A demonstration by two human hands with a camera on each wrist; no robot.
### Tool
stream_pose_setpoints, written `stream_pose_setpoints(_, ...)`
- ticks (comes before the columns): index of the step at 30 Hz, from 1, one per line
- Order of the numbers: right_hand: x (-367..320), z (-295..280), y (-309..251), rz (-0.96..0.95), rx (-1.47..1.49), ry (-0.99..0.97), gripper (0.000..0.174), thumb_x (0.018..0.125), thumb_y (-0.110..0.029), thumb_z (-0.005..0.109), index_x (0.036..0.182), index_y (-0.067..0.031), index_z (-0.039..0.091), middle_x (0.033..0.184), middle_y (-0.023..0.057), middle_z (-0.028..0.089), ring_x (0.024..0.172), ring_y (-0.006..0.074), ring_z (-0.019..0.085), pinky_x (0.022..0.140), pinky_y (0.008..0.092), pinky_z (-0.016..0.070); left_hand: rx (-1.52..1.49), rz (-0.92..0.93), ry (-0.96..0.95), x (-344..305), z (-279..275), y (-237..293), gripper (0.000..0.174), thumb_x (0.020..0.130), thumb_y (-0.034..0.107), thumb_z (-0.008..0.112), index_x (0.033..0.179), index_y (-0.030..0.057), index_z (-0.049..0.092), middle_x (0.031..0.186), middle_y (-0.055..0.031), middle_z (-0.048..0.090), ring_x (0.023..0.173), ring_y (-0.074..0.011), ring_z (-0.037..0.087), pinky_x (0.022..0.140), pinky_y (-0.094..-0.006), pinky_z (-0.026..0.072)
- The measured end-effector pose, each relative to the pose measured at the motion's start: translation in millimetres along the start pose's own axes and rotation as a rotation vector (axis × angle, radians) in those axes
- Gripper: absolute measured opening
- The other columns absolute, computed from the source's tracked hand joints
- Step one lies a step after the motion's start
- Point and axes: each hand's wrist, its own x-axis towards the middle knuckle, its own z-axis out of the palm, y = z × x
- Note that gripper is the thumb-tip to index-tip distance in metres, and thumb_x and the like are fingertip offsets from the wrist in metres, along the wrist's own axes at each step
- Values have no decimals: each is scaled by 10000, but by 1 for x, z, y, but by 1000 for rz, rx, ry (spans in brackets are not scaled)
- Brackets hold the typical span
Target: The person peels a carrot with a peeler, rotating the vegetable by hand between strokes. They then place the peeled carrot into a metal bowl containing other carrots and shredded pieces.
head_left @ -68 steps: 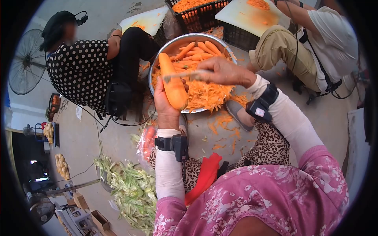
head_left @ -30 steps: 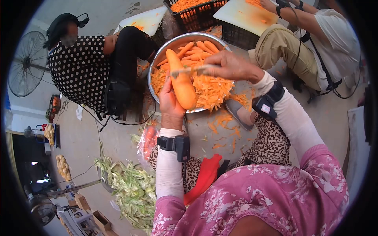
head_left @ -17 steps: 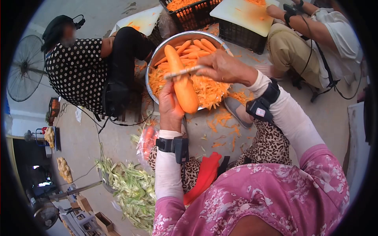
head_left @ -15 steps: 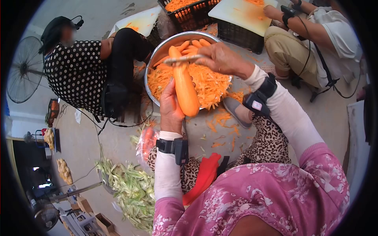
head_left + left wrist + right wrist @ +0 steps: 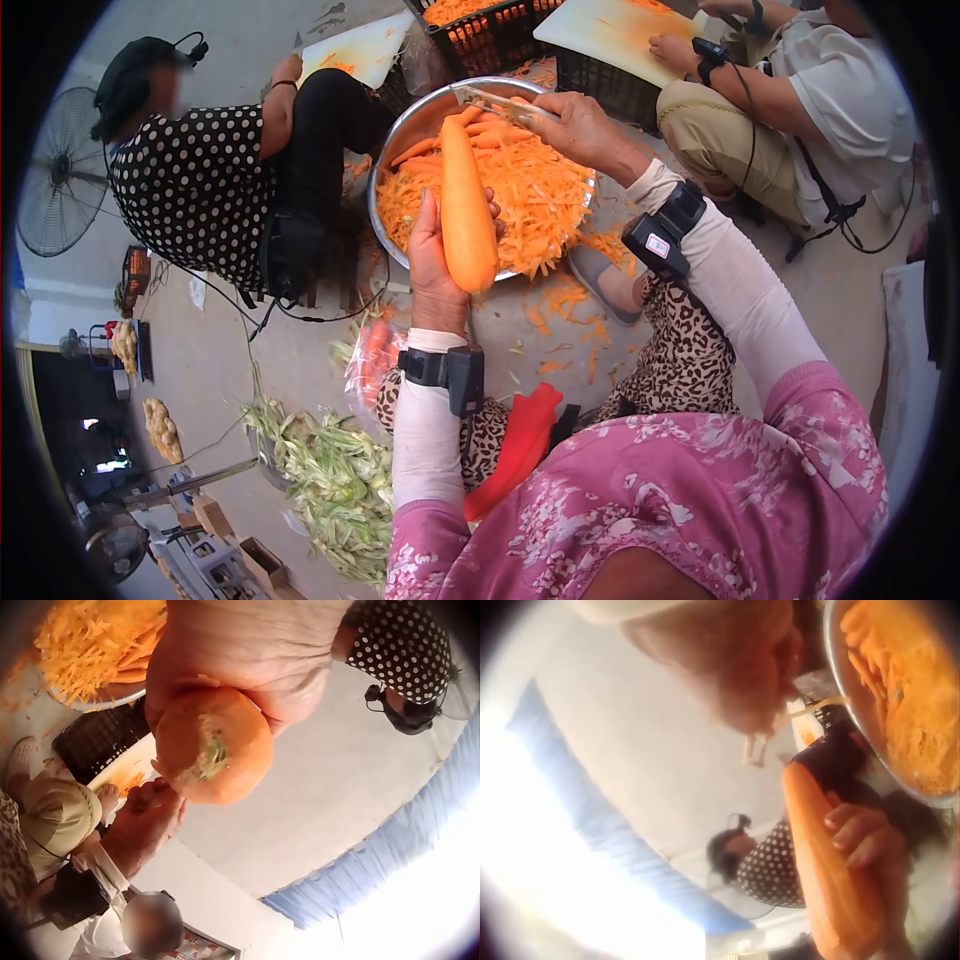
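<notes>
1 large carrot [image 5: 466,215] slants above the metal bowl [image 5: 383,225] of peelings [image 5: 540,215] and smaller carrots [image 5: 412,150], the left hand [image 5: 436,268] curling its fingers round the thick end. Near the narrow tip, the right hand [image 5: 585,130] pinches a peeler [image 5: 500,105], apart from it.

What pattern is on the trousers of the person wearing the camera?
Leopard-style dark spots on a pale ground; the trousers show best in the head view.

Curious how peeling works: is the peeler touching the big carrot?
Apart: the right wrist view shows a pale gap between the peeler and the big carrot.
</notes>
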Motion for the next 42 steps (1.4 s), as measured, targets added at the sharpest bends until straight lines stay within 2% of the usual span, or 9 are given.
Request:
stream_pose_setpoints(4, -9, 4, -12, -177, -125, 50, 281, 855, -271, 620, 899, 6, 625, 694, 133, 588, 643, 194, 578, 613, 341, 455, 18, -9, 8, 2, -3, 3, 510, 936, 363, 438, 1235, -50, 424, 1075, -217, 499, 919, -296, 494, 775, -403, 465)
stream_pose_setpoints(6, -9, 0, -21, 30, 111, -141, 282, 862, -296, 571, 872, -22, 639, 823, 177, 630, 769, 321, 596, 685, 415, 452, 38, 21, 36, 3, -9, 3, 501, 933, 364, 444, 1221, -46, 438, 1059, -215, 505, 914, -298, 494, 770, -402, 471)
stream_pose_setpoints(9, -9, 6, -10, -173, -221, -31, 286, 868, -303, 564, 910, -33, 651, 799, 173, 629, 758, 301, 599, 681, 392, 457, 42, -13, 4, 6, -11, 8, 463, 930, 360, 451, 1175, -31, 477, 1006, -210, 524, 891, -298, 501, 757, -406, 474)
stream_pose_setpoints(13, -8, 10, -13, -175, -49, -40, 296, 876, -310, 555, 926, -36, 655, 755, 174, 622, 700, 303, 596, 653, 381, 461, 69, 78, 125, 3, -9, 9, 439, 945, 385, 418, 1113, -8, 516, 902, -199, 581, 784, -297, 568, 706, -401, 496)
stream_pose_setpoints(15, -14, 13, -18, -186, -49, -114, 252, 891, -248, 583, 907, -2, 629, 652, 47, 550, 601, 114, 491, 551, 294, 413, 67, 72, 102, 3, -9, 13, 427, 936, 362, 439, 1132, -9, 513, 923, -190, 562, 832, -293, 534, 752, -410, 466)
stream_pose_setpoints(24, -36, 12, -57, -324, 135, -560, 283, 887, -273, 589, 895, 7, 631, 645, 84, 562, 598, 136, 540, 560, 307, 426, 69, 170, 239, -2, -3, 17, 454, 961, 424, 384, 1139, 26, 510, 948, -183, 611, 850, -297, 616, 731, -427, 523)
stream_pose_setpoints(26, -41, 15, -60, -323, 136, -564, 270, 879, -275, 595, 891, -8, 634, 642, 100, 561, 584, 184, 538, 561, 313, 424, 130, 114, 27, -3, -15, 21, 463, 960, 430, 385, 1159, 28, 501, 976, -167, 614, 891, -279, 621, 746, -415, 529)
stream_pose_setpoints(38, 1, 23, -33, -357, -148, -81, 294, 864, -294, 568, 878, -10, 642, 780, 191, 622, 724, 349, 603, 647, 418, 466, 157, 95, 32, -9, -7, 10, 391, 961, 373, 438, 1153, 42, 521, 979, -122, 624, 824, -228, 629, 721, -356, 541)
stream_pose_setpoints(42, 12, 20, -14, -137, -340, 26, 321, 858, -315, 574, 846, -5, 656, 765, 208, 626, 721, 370, 607, 640, 435, 471, 144, 28, 51, -11, 3, 4, 403, 958, 381, 439, 1153, 37, 516, 955, -131, 624, 774, -239, 633, 655, -347, 549)
